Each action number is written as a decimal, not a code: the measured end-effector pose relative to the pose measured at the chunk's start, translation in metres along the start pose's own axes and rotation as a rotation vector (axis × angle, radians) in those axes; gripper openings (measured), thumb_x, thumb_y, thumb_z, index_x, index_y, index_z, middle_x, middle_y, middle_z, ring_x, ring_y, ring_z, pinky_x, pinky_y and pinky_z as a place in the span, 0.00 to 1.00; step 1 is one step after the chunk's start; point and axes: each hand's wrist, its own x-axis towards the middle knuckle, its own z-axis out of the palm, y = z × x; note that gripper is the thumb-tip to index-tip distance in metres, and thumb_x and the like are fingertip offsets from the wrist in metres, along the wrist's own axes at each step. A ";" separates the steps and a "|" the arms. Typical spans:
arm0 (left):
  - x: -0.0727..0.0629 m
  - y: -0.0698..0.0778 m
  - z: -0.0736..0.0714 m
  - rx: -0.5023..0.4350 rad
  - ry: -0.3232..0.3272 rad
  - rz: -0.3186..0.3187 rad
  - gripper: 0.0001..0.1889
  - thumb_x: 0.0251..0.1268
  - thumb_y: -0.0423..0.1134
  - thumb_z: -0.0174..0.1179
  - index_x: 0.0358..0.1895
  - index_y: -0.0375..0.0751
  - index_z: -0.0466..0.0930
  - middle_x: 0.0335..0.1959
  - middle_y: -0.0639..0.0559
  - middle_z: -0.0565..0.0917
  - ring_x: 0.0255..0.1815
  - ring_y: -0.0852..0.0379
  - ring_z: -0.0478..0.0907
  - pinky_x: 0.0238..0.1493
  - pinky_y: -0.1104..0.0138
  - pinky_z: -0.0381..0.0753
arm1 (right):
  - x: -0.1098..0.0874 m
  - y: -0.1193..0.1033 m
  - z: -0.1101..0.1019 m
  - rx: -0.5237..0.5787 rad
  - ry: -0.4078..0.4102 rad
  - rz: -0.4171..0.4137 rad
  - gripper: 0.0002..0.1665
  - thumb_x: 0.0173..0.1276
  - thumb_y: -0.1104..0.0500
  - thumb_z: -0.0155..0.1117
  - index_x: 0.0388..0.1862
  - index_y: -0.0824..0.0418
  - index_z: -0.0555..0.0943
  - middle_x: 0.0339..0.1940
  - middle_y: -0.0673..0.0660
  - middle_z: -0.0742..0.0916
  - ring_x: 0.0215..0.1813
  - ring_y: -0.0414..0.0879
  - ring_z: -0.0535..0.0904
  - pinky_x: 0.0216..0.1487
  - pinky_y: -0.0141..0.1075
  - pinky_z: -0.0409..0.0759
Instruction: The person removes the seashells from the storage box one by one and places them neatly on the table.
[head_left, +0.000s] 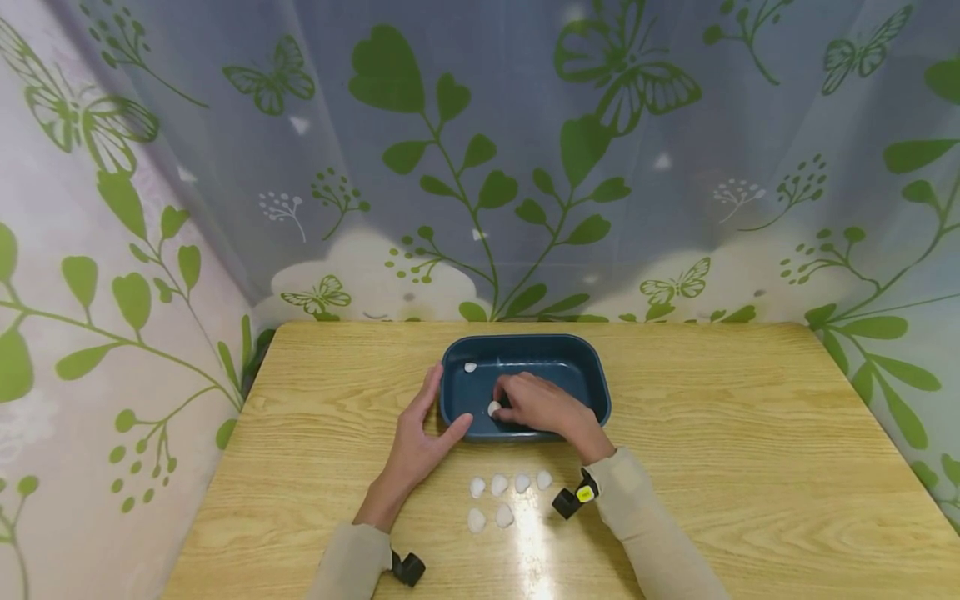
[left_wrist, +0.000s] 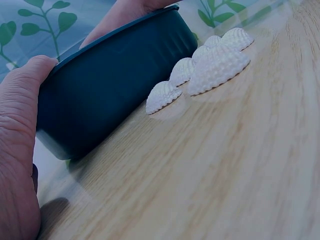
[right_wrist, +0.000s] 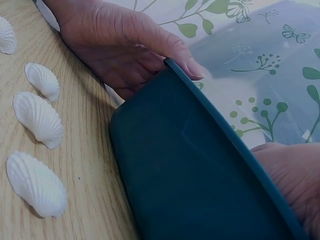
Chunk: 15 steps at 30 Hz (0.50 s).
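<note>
A dark blue rectangular basin (head_left: 600,392) stands on the table. Inside it, my right hand (head_left: 536,404) reaches over the front rim and pinches a white seashell (head_left: 494,408) with thumb and fingertips. Another white seashell (head_left: 470,367) lies in the basin's back left. My left hand (head_left: 416,433) rests against the basin's front left corner, fingers along the left side and thumb (right_wrist: 187,62) on the front rim. In front of the basin, several ribbed white seashells (left_wrist: 220,70) lie in two rows. The basin wall hides the right fingers in both wrist views.
The light wooden table (head_left: 712,467) carries the basin near its back edge. A curtain (head_left: 495,167) with green leaves and butterflies hangs behind and along both sides. Both wrists wear a small black camera (head_left: 408,569).
</note>
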 end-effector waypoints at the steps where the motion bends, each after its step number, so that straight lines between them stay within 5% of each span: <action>1: 0.000 0.000 0.000 0.001 -0.002 0.000 0.46 0.70 0.48 0.70 0.85 0.51 0.53 0.85 0.54 0.56 0.86 0.55 0.47 0.83 0.50 0.52 | 0.000 0.000 0.000 0.000 0.002 0.001 0.09 0.77 0.55 0.67 0.47 0.60 0.84 0.35 0.49 0.86 0.28 0.37 0.76 0.34 0.36 0.79; 15: 0.000 0.001 0.001 0.008 -0.007 -0.019 0.46 0.71 0.50 0.69 0.85 0.56 0.52 0.85 0.43 0.54 0.86 0.54 0.46 0.83 0.49 0.52 | -0.013 -0.001 -0.009 0.041 0.077 -0.003 0.12 0.77 0.53 0.68 0.50 0.60 0.83 0.30 0.46 0.83 0.25 0.36 0.75 0.31 0.32 0.76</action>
